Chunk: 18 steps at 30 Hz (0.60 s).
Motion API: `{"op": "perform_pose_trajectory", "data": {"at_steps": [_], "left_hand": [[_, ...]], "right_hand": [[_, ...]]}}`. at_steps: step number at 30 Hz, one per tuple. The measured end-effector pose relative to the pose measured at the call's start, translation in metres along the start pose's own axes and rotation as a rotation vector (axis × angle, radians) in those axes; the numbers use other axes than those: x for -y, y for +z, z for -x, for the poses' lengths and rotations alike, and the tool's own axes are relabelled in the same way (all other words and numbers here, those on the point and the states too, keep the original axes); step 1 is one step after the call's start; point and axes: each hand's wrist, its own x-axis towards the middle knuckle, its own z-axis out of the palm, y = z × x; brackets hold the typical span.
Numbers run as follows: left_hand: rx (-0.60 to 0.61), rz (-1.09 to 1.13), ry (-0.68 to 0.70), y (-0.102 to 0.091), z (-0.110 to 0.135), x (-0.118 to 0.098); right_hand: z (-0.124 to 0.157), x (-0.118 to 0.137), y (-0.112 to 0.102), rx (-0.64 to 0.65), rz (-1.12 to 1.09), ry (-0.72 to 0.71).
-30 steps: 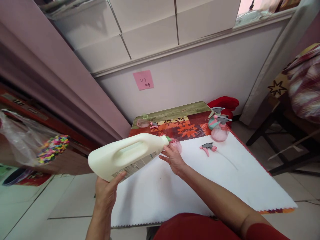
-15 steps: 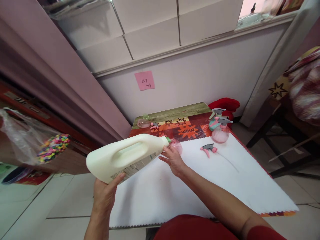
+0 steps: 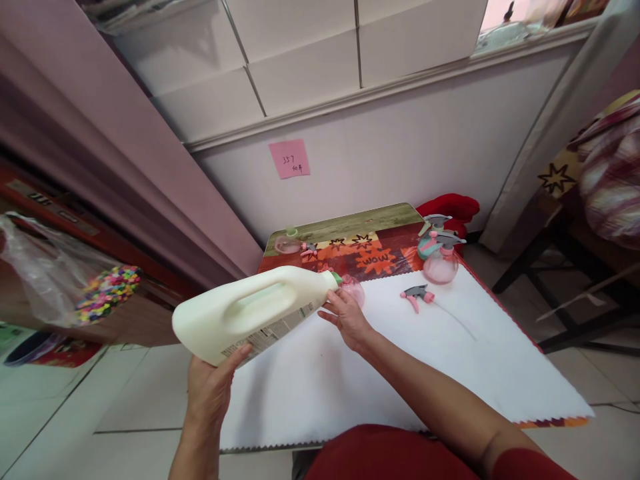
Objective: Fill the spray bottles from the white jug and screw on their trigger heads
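Observation:
A large cream detergent bottle [image 3: 260, 310] with a hollow handle lies tilted nearly on its side, its neck pointing right and slightly up in view. My left hand [image 3: 213, 383] grips its base end from below, thumb on the printed label. At the neck, my right hand [image 3: 345, 317] holds on with thumb and index finger while its other fingers stick out. The green spout [image 3: 336, 278] meets the mouth of a round pink clear bottle [image 3: 355, 291], partly hidden behind my right hand. Right of that, a grey-and-pink spray head [image 3: 419, 295] with a long tube lies on the white cloth [image 3: 400, 373].
Two filled spray bottles [image 3: 441, 265] stand at the table's back right corner. A small clear pink bottle [image 3: 287, 244] and another spray head [image 3: 309, 249] are at the back left. Behind is a wall with a pink note [image 3: 290, 159]; a dark stool [image 3: 537, 267] stands right.
Both hands and the detergent bottle keep nearly the same pose. The camera view has shifted very slightly.

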Motion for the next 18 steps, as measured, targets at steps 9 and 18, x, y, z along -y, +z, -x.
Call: {"op": "perform_pose_trajectory", "data": {"at_steps": [9, 18], "left_hand": [[-0.009, -0.01, -0.017, 0.0017, 0.0028, -0.0052], [-0.02, -0.022, -0.011, 0.0014, 0.0043, -0.0046]], "right_hand": [[0.0004, 0.0003, -0.0005, 0.006, -0.005, -0.012], [0.0008, 0.0016, -0.0002, 0.015, 0.005, -0.007]]}}
